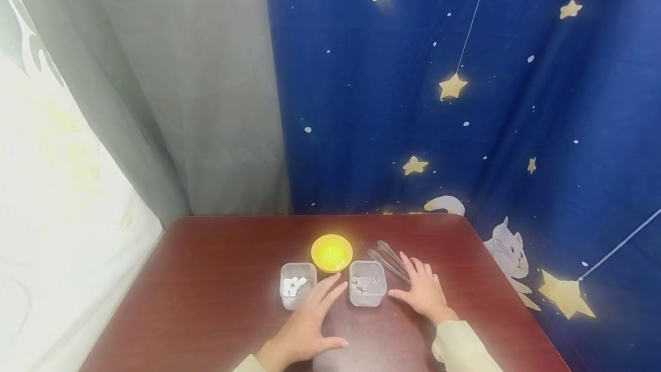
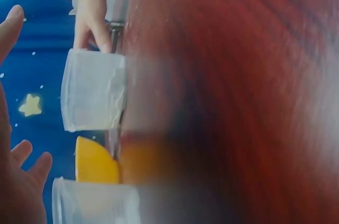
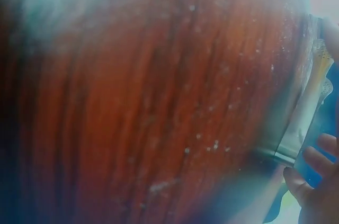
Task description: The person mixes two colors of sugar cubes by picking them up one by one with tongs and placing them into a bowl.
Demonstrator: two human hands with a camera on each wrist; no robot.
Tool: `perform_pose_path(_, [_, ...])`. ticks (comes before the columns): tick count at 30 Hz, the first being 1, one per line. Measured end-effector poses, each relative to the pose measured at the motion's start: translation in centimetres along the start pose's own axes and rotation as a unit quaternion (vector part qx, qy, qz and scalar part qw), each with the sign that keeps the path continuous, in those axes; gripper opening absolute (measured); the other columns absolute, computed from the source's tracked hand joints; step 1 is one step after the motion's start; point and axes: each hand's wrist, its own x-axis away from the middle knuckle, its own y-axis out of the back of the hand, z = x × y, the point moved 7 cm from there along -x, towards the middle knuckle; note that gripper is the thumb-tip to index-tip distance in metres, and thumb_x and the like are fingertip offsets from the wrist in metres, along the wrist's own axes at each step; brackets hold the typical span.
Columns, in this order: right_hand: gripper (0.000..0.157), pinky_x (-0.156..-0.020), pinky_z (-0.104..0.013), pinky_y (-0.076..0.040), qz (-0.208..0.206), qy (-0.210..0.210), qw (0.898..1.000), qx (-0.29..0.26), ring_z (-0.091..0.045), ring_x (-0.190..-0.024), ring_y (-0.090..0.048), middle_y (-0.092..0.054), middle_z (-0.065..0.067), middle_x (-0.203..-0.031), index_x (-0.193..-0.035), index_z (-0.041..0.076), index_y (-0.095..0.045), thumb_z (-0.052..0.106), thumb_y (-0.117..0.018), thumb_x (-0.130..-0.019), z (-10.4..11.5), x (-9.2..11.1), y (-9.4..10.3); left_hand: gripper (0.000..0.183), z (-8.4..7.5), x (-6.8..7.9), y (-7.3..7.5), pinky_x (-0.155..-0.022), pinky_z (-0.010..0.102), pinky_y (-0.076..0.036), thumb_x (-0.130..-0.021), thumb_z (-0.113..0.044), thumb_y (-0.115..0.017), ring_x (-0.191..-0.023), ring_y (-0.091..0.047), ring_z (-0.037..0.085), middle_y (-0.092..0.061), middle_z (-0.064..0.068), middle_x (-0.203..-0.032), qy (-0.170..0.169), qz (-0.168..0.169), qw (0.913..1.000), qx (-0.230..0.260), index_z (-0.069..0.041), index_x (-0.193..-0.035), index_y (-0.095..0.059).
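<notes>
My left hand (image 1: 308,323) hovers by the near right side of a clear plastic container (image 1: 298,302) with several small white pieces (image 1: 293,287) in it. Its fingers are extended and the thumb is spread away, with nothing held. Over the hinge end of metal tongs (image 1: 386,263) is my right hand (image 1: 426,291), fingers spread; whether it touches them I cannot tell. In the right wrist view the tongs (image 3: 299,123) lie beside the fingertips. A second clear container (image 1: 368,300), between the hands, holds several small greyish cubes (image 1: 357,286).
A yellow bowl (image 1: 331,254) stands behind and between the two containers. All lie on a dark red wooden table (image 1: 227,268). Behind the table hang a grey curtain (image 1: 206,85) and a blue star-patterned curtain (image 1: 361,102); a white one (image 1: 57,217) is at left.
</notes>
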Motion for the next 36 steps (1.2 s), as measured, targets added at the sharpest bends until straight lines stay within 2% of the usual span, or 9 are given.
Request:
perform_pose_path(5, [0.107, -0.089, -0.057, -0.039, -0.002, 0.003, 1.000, -0.013, -0.036, -0.117, -0.041, -0.049, -0.018, -0.130, -0.152, 0.016, -0.032, 0.066, -0.076, -0.068, 0.4, -0.3, -0.2, 0.108, 0.0, 0.1, -1.3, -0.102, 0.050, -0.039, -0.068, -0.047, -0.085, -0.142, -0.025, 0.021, -0.027, 0.005, -0.157, 0.005, 0.008, 0.9999, 0.005, -0.023, -0.155, -0.025])
perform_pose_path(11, [0.103, -0.083, -0.050, -0.041, -0.013, 0.006, 1.000, 0.006, -0.032, -0.109, -0.044, -0.052, -0.015, -0.119, -0.151, 0.014, -0.033, 0.064, -0.075, -0.072, -0.1, -0.5, -0.9, 0.104, 0.6, -0.3, -2.3, -0.103, 0.053, -0.038, -0.071, -0.044, -0.085, -0.140, -0.028, 0.022, -0.026, 0.002, -0.158, 0.045, -0.004, 0.9986, 0.029, -0.026, -0.154, -0.025])
perform_pose_path(16, [0.094, -0.077, -0.047, -0.041, -0.011, -0.009, 1.000, 0.012, -0.033, -0.102, -0.045, -0.053, -0.015, -0.112, -0.150, 0.011, -0.035, 0.052, -0.077, -0.077, -0.7, -0.1, -1.2, 0.099, 1.4, -0.9, -3.2, -0.103, 0.056, -0.036, -0.075, -0.041, -0.082, -0.139, -0.031, 0.026, -0.027, 0.006, -0.157, 0.084, -0.012, 0.9952, 0.050, -0.025, -0.154, -0.025])
perform_pose_path(20, [0.085, -0.075, -0.045, -0.041, -0.005, -0.013, 1.000, 0.021, -0.033, -0.099, -0.045, -0.053, -0.015, -0.108, -0.149, 0.009, -0.038, 0.044, -0.076, -0.081, -0.7, 0.0, -1.3, 0.096, 2.0, -1.6, -3.7, -0.105, 0.055, -0.033, -0.078, -0.037, -0.081, -0.140, -0.030, 0.025, -0.027, 0.003, -0.157, 0.111, -0.019, 0.9913, 0.068, -0.027, -0.154, -0.024])
perform_pose_path(28, [0.071, -0.074, -0.046, -0.041, -0.009, -0.014, 0.999, 0.034, -0.034, -0.097, -0.046, -0.052, -0.016, -0.106, -0.143, 0.004, -0.045, 0.034, -0.073, -0.086, -0.2, -0.4, -1.3, 0.096, 2.4, -3.2, -4.2, -0.108, 0.050, -0.031, -0.078, -0.034, -0.081, -0.140, -0.031, 0.024, -0.027, 0.001, -0.157, 0.128, -0.043, 0.9865, 0.092, -0.023, -0.154, -0.025])
perform_pose_path(32, [0.063, -0.076, -0.046, -0.042, 0.002, -0.025, 0.999, 0.037, -0.034, -0.097, -0.044, -0.051, -0.015, -0.104, -0.140, 0.002, -0.048, 0.031, -0.070, -0.089, -0.4, -0.6, -1.5, 0.093, 3.0, -3.8, -4.8, -0.109, 0.050, -0.030, -0.078, -0.033, -0.081, -0.141, -0.029, 0.025, -0.030, 0.006, -0.156, 0.146, -0.047, 0.9834, 0.097, -0.018, -0.153, -0.029])
perform_pose_path(36, [0.056, -0.077, -0.048, -0.042, -0.007, -0.022, 0.999, 0.035, -0.035, -0.098, -0.045, -0.051, -0.016, -0.103, -0.136, 0.000, -0.052, 0.026, -0.069, -0.090, -0.5, -0.6, -1.5, 0.092, 3.4, -4.2, -5.5, -0.109, 0.050, -0.029, -0.077, -0.031, -0.082, -0.141, -0.029, 0.025, -0.033, 0.010, -0.154, 0.165, -0.046, 0.9808, 0.094, -0.018, -0.152, -0.031])
